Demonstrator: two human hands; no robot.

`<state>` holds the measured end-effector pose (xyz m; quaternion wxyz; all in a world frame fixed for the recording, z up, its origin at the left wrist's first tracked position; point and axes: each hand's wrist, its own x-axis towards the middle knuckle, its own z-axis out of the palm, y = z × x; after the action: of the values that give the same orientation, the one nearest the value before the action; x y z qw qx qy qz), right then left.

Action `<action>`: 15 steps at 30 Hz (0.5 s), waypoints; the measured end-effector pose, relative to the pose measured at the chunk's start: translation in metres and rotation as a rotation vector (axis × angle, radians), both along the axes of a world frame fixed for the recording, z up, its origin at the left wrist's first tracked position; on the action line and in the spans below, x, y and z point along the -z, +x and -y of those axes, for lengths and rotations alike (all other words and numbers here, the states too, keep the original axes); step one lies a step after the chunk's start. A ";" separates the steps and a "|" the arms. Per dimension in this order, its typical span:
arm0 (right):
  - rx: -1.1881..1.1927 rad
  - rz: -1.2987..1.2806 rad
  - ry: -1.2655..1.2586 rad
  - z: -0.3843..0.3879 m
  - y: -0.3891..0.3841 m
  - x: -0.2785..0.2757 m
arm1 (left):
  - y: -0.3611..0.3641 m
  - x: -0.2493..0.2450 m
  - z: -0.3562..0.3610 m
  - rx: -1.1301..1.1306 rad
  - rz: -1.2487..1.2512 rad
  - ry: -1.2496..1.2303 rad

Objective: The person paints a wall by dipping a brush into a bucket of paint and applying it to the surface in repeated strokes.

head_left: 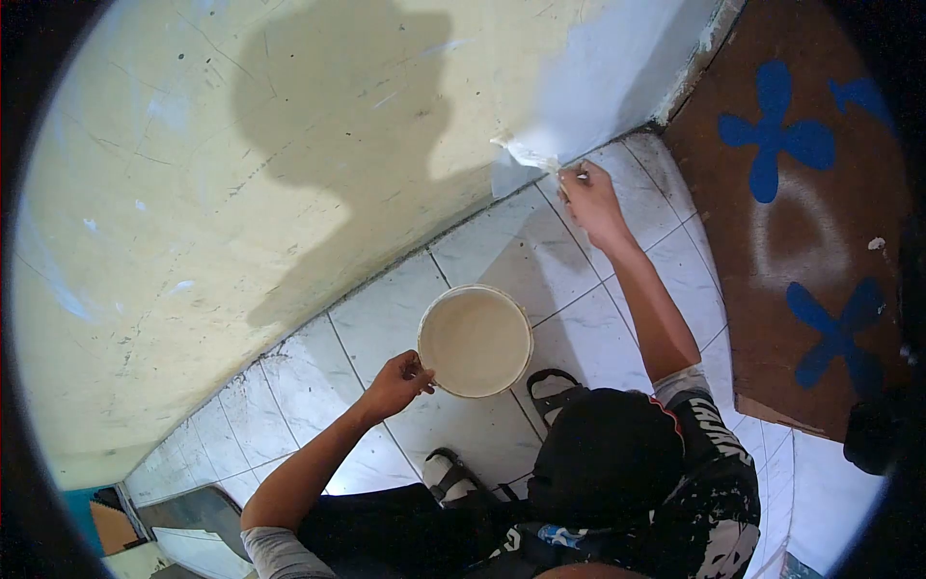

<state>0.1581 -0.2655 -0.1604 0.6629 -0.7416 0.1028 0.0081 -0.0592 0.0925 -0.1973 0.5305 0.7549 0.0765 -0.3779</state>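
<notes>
Nearest the camera, a black cap (pixel 603 454) was seen from above, with a paint-spattered shirt (pixel 714 502) beside it.

At the left, the left arm was held forward from a grey sleeve, bent a little at the elbow and angled towards the middle. The left hand (pixel 400 381) was closed on the near left rim of the bucket (pixel 475 340), its fingers curled together and the rim pinched against the thumb. The bucket was round and white, stood upright on the tiled floor (pixel 289 386) between the person and the wall (pixel 193 193). It was filled with smooth cream paint nearly to the rim. Two sandals (pixel 555 388) were set just below it on the tiles.

Further right, the right arm was stretched almost straight towards the foot of the wall. The right hand (pixel 590 198) was clenched, fingers wrapped tightly round the handle of a brush (pixel 529 154), knuckles turned up. The pale bristles were laid against the wall just above the floor joint, at the lower edge of a whiter patch. The rest of the wall was cream, scuffed and crossed by the person's shadow.

At the far right, a brown board (pixel 762 241) marked with blue flower shapes was seen.
</notes>
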 end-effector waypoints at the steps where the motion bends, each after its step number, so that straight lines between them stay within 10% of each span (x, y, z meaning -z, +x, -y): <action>1: 0.008 0.011 0.043 0.002 -0.006 -0.015 | 0.000 -0.002 0.001 0.000 0.001 0.001; 6: 0.023 0.123 0.188 -0.003 -0.016 -0.059 | -0.001 0.002 0.001 -0.039 0.006 -0.032; 15: -0.003 0.095 0.219 -0.022 0.017 0.100 | -0.001 0.003 -0.002 -0.006 0.001 -0.045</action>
<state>0.1750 -0.2431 -0.2605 0.7440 -0.6645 0.0684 -0.0149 -0.0597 0.0944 -0.2002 0.5484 0.7428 0.0700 -0.3775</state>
